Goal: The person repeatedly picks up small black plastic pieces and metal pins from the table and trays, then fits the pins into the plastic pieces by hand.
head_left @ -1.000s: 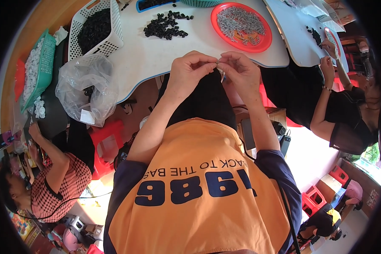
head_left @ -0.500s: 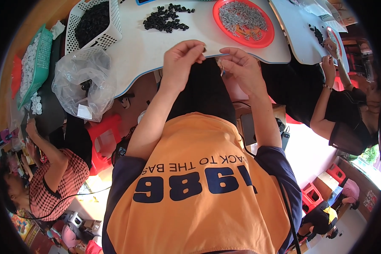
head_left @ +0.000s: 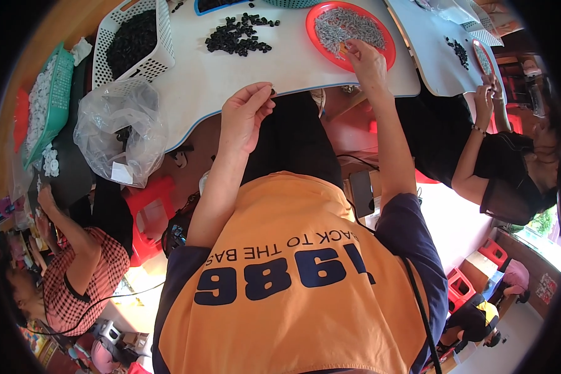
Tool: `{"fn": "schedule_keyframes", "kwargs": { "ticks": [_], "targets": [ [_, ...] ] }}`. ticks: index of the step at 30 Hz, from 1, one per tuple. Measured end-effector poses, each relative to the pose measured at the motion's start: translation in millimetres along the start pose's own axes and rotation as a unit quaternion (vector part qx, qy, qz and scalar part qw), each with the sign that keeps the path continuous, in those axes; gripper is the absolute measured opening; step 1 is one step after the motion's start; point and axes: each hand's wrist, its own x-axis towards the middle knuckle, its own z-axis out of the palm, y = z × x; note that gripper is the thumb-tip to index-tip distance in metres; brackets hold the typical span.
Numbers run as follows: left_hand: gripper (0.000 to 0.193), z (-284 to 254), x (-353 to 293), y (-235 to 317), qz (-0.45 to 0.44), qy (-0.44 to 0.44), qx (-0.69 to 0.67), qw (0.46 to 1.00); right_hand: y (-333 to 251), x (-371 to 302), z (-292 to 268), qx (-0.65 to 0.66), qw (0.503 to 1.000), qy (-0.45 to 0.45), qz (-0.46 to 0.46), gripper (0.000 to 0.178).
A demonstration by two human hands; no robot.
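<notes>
Two bare hands in upper centre of frame. Left hand (head_left: 246,115): thumb and forefinger pinched on a small dark piece (head_left: 272,91), just off the table's front edge; other fingers curled. Piece mostly hidden by the fingertips, only a bit shows; shape unclear, can't tell its long axis or which way it points.

Right hand (head_left: 369,65) at upper right of centre, over the near rim of the red plate (head_left: 391,55), fingers pointing up and left into it. Thumb and fingertips close together at the grey pieces (head_left: 349,22); too small to tell if anything is gripped. Grey pieces slender, lying every which way, no shared axis; some covered by the hand.

Black pieces (head_left: 240,37) piled on the white table (head_left: 199,87), top centre. Blue tray (head_left: 221,9) and green basket (head_left: 290,3) cut off by top edge.
</notes>
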Motion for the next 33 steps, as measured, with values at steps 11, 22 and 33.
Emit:
{"fn": "schedule_keyframes", "kwargs": {
  "ticks": [11, 22, 33],
  "targets": [
    [0.02, -36, 2, 16, -0.002, 0.04, -0.009, 0.999, -141, -5, 53, 0.17, 0.983, -0.07, -0.016, 0.035],
    [0.022, -91, -27, 65, 0.012, 0.056, -0.029, 0.998, -182, 49, 198, 0.123, 0.99, 0.03, -0.066, 0.032],
    [0.022, -137, -48, 116, 0.02, 0.026, -0.063, 0.998, -345, -36, 89, 0.378, 0.918, -0.108, 0.046, 0.023]
  ]
}}
